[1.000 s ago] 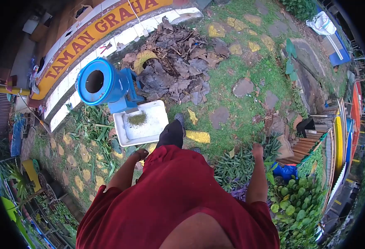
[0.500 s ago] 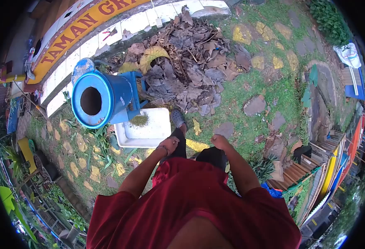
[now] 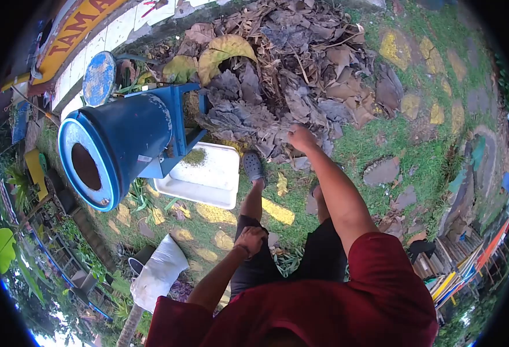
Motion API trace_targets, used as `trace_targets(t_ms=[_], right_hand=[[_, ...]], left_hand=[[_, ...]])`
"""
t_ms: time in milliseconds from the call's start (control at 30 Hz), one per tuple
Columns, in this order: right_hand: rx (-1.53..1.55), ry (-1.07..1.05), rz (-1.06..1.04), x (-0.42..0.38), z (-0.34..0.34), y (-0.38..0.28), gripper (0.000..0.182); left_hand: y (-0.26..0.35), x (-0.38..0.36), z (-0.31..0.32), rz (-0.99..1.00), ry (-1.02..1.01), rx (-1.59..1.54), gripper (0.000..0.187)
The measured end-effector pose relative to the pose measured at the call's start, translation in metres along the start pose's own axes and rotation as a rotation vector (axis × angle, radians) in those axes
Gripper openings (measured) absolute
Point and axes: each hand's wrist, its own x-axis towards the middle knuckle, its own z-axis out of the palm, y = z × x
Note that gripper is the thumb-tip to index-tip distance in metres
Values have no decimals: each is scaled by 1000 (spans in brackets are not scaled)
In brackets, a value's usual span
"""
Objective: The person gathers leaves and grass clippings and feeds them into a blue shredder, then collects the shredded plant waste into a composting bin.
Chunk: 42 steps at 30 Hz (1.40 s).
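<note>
My right hand (image 3: 302, 139) reaches forward to the near edge of a large pile of dry brown leaves (image 3: 289, 92). Its fingers are curled against the leaves, and what they hold, if anything, is hidden. My left hand (image 3: 251, 240) rests on my left knee, closed, with nothing showing in it. To the left of the pile stands a blue drum-shaped machine (image 3: 128, 124) with a round dark opening. Under its outlet sits a white plastic tray (image 3: 222, 188) with a small heap of greenish shredded bits (image 3: 195, 157).
A round blue lid (image 3: 99, 80) stands behind the drum. Big yellowish leaves (image 3: 222, 55) lie beside the pile. A white sack (image 3: 161, 272) is at lower left. Yellow and grey stepping stones (image 3: 382, 172) dot the grass. A white tiled ledge (image 3: 121, 29) runs behind.
I have bent forward, and my right hand has moved from beside my leg out to the leaf pile. My left hand is now on my knee. The drum and pile appear closer.
</note>
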Motion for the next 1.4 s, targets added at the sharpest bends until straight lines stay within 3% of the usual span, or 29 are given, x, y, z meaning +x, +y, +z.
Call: trace_targets(t_ms=[67,133,233,400,500,600,800,867,967,1100,1267,1400], right_hand=[[19,-104,-3,51,15,7,47],[88,12,-99,93,47,12,49],[161,-82,13,139,52,-9,57],[114,168,161,205,84,-37,85],[68,209,373,221,83,-59,87],[-119,272,379,235,102,-70,78],[-109,463,476,274,127,-65,61],[-174,657,384,284,137,-54,49],[-157,670,253,279,130,-39,36],[-48,592,201,253,110,-32,34],[102,539,-7,166,56,-9,36],[195,497,-296,71,3,76,35]], left_hand=[[8,12,7,-9,-34,-6,17],[5,22,-2,-23,-82,-9,16],[-8,41,-19,-59,-30,-134,13],[-21,49,-31,-76,5,-154,11],[-30,53,-36,-89,8,-178,10],[-36,50,-36,-95,-13,-193,8],[-41,51,-34,-90,31,-217,7],[-44,51,-32,-69,27,-198,6],[-41,49,-33,-88,38,-203,6],[-45,43,-26,-66,41,-203,7],[-39,40,-22,-33,45,-205,9],[-29,43,-24,-19,6,-170,9]])
